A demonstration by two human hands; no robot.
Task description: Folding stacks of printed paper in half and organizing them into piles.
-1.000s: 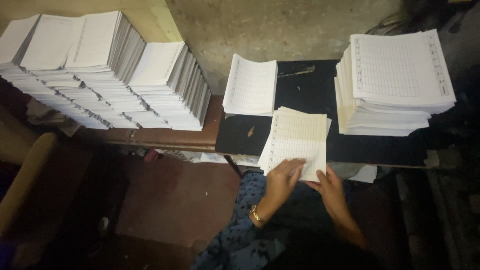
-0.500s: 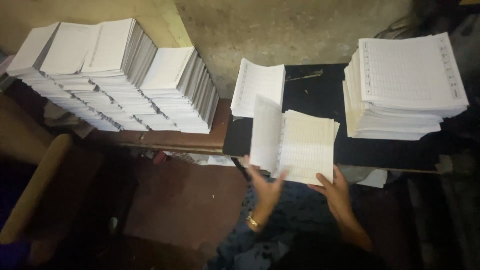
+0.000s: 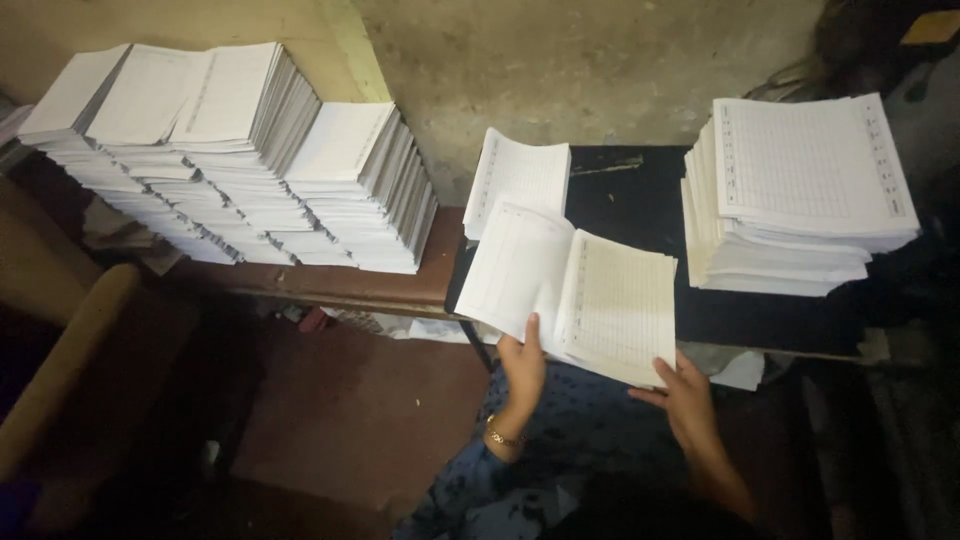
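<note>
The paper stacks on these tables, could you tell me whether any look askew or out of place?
Yes. The tall stack of white ruled sheets at right is ragged, lower sheets jutting out unevenly. The big white paper piles at left lean and fan out stepwise. Loose paper hangs below the tables' edges.

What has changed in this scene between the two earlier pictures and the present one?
The left hand has lifted the top sheets of the small stack and swung them leftward, now nearly opened flat. The right hand still steadies the stack's near edge. The tall stack, back pile and left piles are unchanged.
</note>
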